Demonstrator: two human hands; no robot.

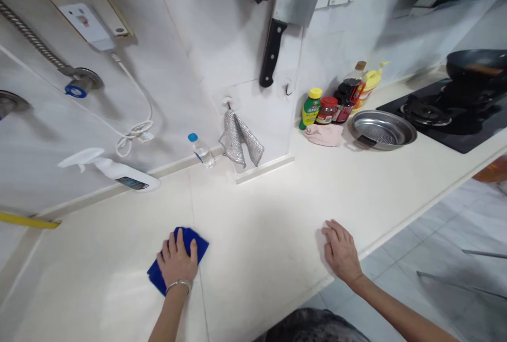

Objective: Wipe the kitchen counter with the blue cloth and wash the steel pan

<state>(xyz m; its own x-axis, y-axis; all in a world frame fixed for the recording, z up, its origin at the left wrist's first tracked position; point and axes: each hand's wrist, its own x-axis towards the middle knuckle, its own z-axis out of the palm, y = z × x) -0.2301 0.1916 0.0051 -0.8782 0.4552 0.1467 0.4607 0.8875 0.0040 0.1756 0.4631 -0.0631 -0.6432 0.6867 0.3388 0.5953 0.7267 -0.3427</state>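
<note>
Blue cloth (pixel 200 246), apparently folded, lies beneath left fingers (pixel 180 241).

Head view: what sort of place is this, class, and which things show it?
Very likely a kitchen: a black gas cooktop, a hanging cleaver and a red-lidded jar beside other bottles all point to it.

L hand (pixel 178 264) atop blue cloth (pixel 200 246) on wht counter (pixel 269 215) – R hand (pixel 341 251) well apart
</note>
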